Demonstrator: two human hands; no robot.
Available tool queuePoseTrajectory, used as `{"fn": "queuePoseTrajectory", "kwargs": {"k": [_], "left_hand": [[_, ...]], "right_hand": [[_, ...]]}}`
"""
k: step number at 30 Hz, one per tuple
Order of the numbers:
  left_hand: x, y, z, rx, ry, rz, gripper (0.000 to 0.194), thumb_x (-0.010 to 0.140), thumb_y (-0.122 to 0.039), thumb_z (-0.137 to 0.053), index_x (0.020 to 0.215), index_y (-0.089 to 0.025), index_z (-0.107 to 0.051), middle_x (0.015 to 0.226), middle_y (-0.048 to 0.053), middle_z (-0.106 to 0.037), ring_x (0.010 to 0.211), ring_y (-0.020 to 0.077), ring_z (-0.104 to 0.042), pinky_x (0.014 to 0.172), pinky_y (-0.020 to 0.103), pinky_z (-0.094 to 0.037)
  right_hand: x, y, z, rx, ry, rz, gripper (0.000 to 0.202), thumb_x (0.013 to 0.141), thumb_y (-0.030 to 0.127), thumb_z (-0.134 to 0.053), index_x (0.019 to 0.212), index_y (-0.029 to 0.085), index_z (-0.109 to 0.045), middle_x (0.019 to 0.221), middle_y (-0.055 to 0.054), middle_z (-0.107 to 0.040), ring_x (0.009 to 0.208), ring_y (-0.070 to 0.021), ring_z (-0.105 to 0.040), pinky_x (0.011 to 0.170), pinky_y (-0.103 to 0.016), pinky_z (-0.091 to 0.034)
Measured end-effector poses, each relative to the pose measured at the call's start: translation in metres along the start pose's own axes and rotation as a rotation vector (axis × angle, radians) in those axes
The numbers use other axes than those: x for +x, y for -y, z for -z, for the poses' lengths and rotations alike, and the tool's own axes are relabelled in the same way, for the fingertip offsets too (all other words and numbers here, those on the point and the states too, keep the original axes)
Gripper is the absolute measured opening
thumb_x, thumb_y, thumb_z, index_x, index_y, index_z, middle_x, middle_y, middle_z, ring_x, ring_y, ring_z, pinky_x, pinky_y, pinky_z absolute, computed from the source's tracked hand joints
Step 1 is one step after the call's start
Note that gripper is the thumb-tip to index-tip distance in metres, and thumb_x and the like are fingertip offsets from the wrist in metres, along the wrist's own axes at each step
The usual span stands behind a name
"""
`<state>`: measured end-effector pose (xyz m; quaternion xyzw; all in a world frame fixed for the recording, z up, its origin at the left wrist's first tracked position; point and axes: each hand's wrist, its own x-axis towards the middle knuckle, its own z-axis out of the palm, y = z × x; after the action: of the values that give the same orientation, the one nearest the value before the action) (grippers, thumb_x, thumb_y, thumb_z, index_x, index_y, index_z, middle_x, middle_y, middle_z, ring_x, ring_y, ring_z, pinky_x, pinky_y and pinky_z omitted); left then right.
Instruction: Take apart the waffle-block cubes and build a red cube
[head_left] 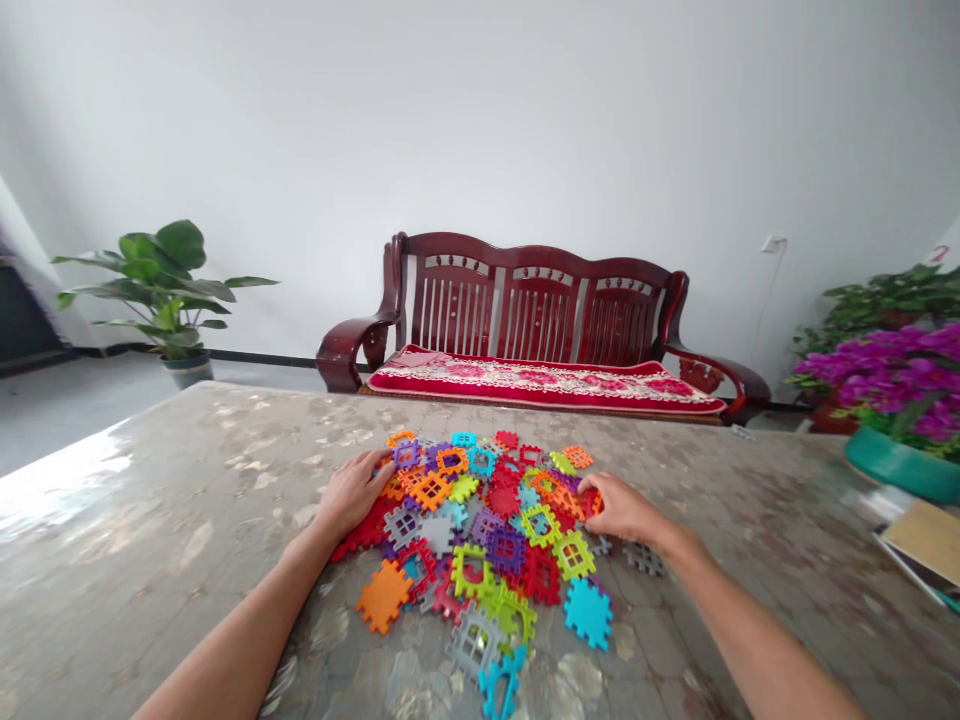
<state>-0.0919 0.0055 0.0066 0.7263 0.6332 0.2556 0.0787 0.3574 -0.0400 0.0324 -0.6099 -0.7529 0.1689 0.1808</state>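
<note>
A loose heap of flat toothed plastic tiles covers the middle of the table, among them an orange tile (384,597), a blue tile (588,612), a purple tile (506,547) and a grey window tile (477,640). My left hand (356,492) rests at the heap's left edge, its fingers reaching onto the tiles near a purple one (407,455); whether it grips any is hidden. At the right edge, my right hand (621,508) curls its fingers round an orange-red tile (592,502).
The table (187,480) has a patterned cover. Beyond it stands a dark red wooden bench (540,310). A potted plant (180,290) is at the left. At the right are a green flower bowl (900,465) and a stack of papers or books (922,540).
</note>
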Motion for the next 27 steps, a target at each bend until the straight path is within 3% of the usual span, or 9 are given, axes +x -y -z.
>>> {"fn": "queuePoseTrajectory", "kwargs": {"k": [4, 8, 12, 14, 17, 20, 22, 27], "left_hand": [[0.001, 0.002, -0.002, 0.002, 0.0, 0.006, 0.051, 0.093, -0.048, -0.03, 0.121, -0.02, -0.062, 0.125, 0.009, -0.066, 0.117, 0.0247, -0.059, 0.103, 0.036, -0.041], [0.002, 0.005, -0.005, -0.001, 0.007, 0.0, 0.051, 0.093, -0.048, -0.031, 0.121, -0.02, -0.062, 0.125, 0.01, -0.066, 0.117, 0.0254, -0.059, 0.104, 0.038, -0.041], [0.003, 0.007, -0.006, -0.019, -0.006, 0.002, 0.051, 0.092, -0.049, -0.032, 0.121, -0.019, -0.062, 0.126, 0.01, -0.066, 0.117, 0.0257, -0.059, 0.105, 0.038, -0.04], [0.002, 0.006, -0.005, -0.03, -0.014, -0.001, 0.05, 0.092, -0.049, -0.033, 0.121, -0.02, -0.063, 0.125, 0.009, -0.066, 0.117, 0.0252, -0.059, 0.104, 0.038, -0.041], [0.002, 0.004, -0.004, -0.032, -0.024, 0.004, 0.049, 0.092, -0.047, -0.034, 0.12, -0.021, -0.063, 0.124, 0.008, -0.067, 0.116, 0.0244, -0.059, 0.104, 0.037, -0.041], [0.001, 0.002, -0.003, -0.022, -0.028, 0.023, 0.048, 0.092, -0.047, -0.035, 0.122, -0.022, -0.063, 0.124, 0.008, -0.067, 0.116, 0.0247, -0.06, 0.103, 0.037, -0.042], [0.001, 0.002, -0.003, -0.017, -0.022, 0.029, 0.048, 0.092, -0.047, -0.034, 0.123, -0.022, -0.062, 0.125, 0.008, -0.066, 0.116, 0.025, -0.059, 0.104, 0.038, -0.041], [0.001, 0.003, -0.004, -0.017, 0.001, 0.015, 0.051, 0.093, -0.048, -0.032, 0.125, -0.019, -0.061, 0.127, 0.011, -0.064, 0.119, 0.026, -0.058, 0.105, 0.039, -0.04]], "right_hand": [[0.001, 0.001, 0.001, 0.043, -0.019, -0.046, 0.039, 0.055, 0.016, -0.064, 0.093, 0.02, -0.066, 0.081, 0.002, -0.067, 0.073, -0.017, -0.058, 0.066, -0.026, -0.041], [0.01, 0.016, 0.006, 0.203, -0.037, -0.114, 0.041, 0.057, 0.02, -0.066, 0.098, 0.02, -0.067, 0.068, 0.005, -0.063, 0.06, -0.0141, -0.054, 0.058, -0.025, -0.04], [0.032, 0.045, 0.004, 0.353, -0.083, -0.057, 0.043, 0.058, 0.024, -0.07, 0.101, 0.019, -0.068, 0.086, 0.0, -0.07, 0.073, -0.0173, -0.061, 0.071, -0.029, -0.048], [0.043, 0.059, 0.001, 0.416, -0.104, -0.002, 0.05, 0.061, 0.029, -0.073, 0.11, 0.02, -0.066, 0.102, -0.004, -0.07, 0.089, -0.0214, -0.065, 0.082, -0.034, -0.05], [0.048, 0.075, -0.006, 0.383, -0.191, 0.083, 0.06, 0.063, 0.038, -0.076, 0.12, 0.022, -0.063, 0.124, -0.008, -0.064, 0.116, -0.0268, -0.057, 0.101, -0.043, -0.043], [0.027, 0.092, -0.017, 0.244, -0.223, 0.198, 0.066, 0.068, 0.047, -0.076, 0.126, 0.021, -0.06, 0.136, -0.012, -0.056, 0.128, -0.0295, -0.048, 0.11, -0.048, -0.033], [0.0, 0.106, -0.027, 0.19, -0.144, 0.284, 0.075, 0.07, 0.056, -0.074, 0.134, 0.023, -0.055, 0.145, -0.013, -0.048, 0.135, -0.0311, -0.04, 0.113, -0.051, -0.029], [-0.073, 0.141, -0.056, 0.061, 0.09, 0.478, 0.102, 0.058, 0.069, -0.077, 0.146, 0.033, -0.04, 0.158, -0.009, -0.03, 0.145, -0.0388, -0.021, 0.115, -0.061, -0.018]]}}
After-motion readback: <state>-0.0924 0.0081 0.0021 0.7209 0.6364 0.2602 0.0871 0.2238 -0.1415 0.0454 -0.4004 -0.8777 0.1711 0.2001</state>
